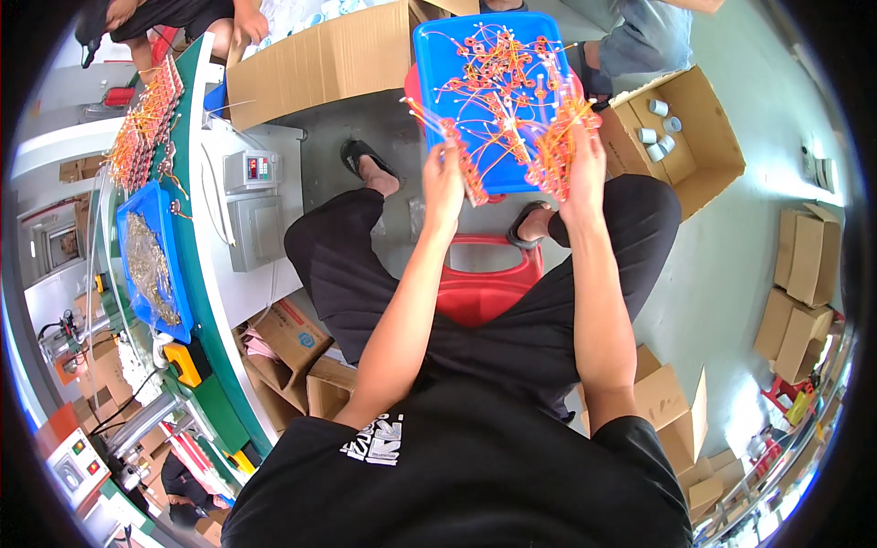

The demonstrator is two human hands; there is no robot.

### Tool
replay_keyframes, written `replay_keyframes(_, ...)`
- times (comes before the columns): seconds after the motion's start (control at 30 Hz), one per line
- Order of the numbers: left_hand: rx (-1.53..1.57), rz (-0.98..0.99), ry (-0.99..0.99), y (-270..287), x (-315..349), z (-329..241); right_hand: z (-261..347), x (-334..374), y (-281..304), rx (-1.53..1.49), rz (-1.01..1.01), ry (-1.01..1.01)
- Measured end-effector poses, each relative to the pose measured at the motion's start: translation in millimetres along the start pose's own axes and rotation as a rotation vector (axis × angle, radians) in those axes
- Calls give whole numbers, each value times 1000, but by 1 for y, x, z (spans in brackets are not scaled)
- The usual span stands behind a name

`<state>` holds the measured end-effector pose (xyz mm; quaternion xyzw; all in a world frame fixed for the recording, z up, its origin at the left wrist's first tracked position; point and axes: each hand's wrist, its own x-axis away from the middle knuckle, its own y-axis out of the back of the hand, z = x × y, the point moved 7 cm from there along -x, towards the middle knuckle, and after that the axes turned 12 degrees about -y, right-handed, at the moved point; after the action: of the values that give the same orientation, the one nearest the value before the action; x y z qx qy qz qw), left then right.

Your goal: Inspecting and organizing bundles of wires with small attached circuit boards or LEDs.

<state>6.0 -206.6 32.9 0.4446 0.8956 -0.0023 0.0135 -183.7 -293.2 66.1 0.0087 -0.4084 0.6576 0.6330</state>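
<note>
My left hand (445,183) is closed on a strip of small red wired boards (471,173), held over the near left corner of a blue tray (432,59). Orange and pale wires trail from it, partly blurred. A thicker bunch of similar red wired boards (552,160) is gripped in my right hand (585,178), above the tray's near right side. Between and beyond both hands, a tangle of loose red wired boards (498,64) with white-tipped leads lies in the tray. The tray rests on something red, mostly hidden underneath.
A red stool (484,297) stands between my legs. At right is an open carton (703,137) with several white cylinders. To the left, a green-topped bench (206,274) carries stacked wired boards (146,128) and a blue bin (178,283). Other people sit beyond the tray and the large carton (320,68).
</note>
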Motion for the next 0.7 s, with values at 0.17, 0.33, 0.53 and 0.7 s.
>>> replay_keyframes(0.17,-442,65,119,1,-22,41,30,-15,26,-96,-94,192)
replay_keyframes(0.33,-429,117,360,-15,-6,4,57,-11,43,-224,-103,213)
replay_keyframes(0.53,-910,372,-499,-54,-16,-59,53,-14,40,-262,-91,183)
replay_keyframes(0.7,-1233,737,-631,-99,-28,-29,51,-18,42,-242,-112,172)
